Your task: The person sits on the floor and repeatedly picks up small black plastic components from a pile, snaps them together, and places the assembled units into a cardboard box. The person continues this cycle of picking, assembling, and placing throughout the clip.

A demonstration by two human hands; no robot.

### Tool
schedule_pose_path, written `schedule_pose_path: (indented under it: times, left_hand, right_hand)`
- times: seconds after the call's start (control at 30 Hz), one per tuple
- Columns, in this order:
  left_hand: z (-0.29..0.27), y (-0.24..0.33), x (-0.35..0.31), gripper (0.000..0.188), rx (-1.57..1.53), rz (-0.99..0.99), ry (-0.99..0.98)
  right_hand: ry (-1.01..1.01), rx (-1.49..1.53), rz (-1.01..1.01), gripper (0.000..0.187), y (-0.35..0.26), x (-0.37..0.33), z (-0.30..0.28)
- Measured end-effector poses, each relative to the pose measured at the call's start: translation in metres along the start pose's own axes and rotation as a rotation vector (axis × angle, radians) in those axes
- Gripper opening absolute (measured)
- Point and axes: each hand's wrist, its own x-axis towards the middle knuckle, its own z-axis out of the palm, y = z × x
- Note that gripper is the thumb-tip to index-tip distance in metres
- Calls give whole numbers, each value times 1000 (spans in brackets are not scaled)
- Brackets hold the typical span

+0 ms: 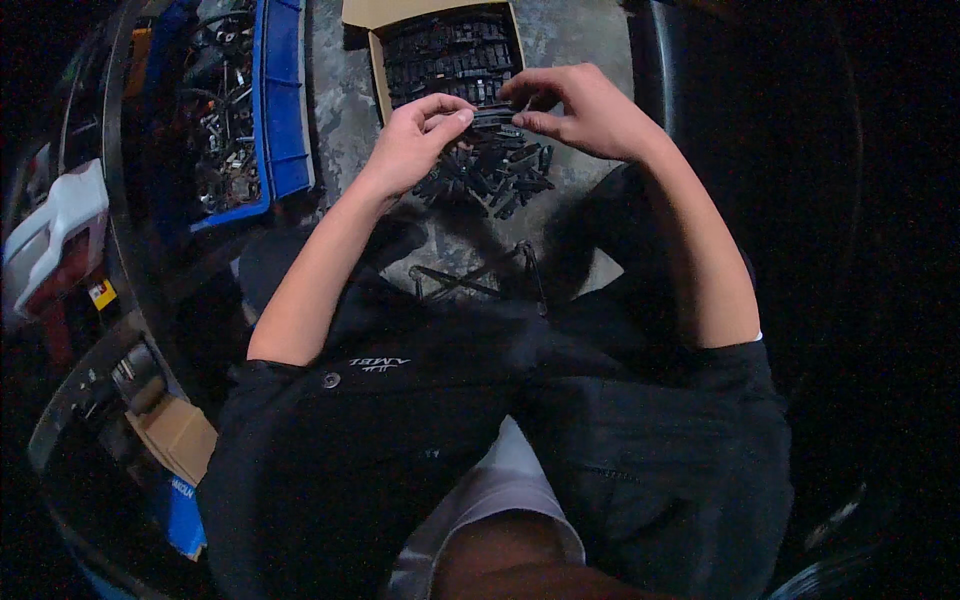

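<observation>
Over the near edge of an open cardboard box, my left hand (418,140) pinches a slim dark piece (492,117) between thumb and fingers. The piece points toward my right hand (580,112), whose thumb and forefinger are curled but apart beside its far end. Whether they touch it I cannot tell. Below the hands, a loose heap of small black parts (500,182) lies on the floor. The cardboard box (378,75) holds many similar black pieces laid in rows.
A blue crate (285,110) with mixed metal parts stands to the left. A white plastic chair (70,205) is farther left, and a small brown carton (175,435) sits at lower left. Thin crossed metal legs (470,280) are between my knees. The right side is dark.
</observation>
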Motion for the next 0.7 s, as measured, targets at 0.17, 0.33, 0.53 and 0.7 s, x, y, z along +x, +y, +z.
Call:
schedule_pose_path:
  times: [0.17, 0.33, 0.53, 0.7]
  left_hand:
    - [-10, -6, 7, 30, 35, 117, -25]
    - [-19, -6, 6, 30, -22, 219, -67]
    - [-22, 6, 1, 34, 189, 331, -27]
    - [-20, 5, 6, 31, 269, 334, 1]
  right_hand:
    - [73, -30, -23, 33, 2, -1, 18]
    - [58, -114, 132, 35, -16, -4, 26]
    - [37, -46, 170, 37, -5, 1, 30]
    - [67, 4, 153, 36, -5, 1, 29]
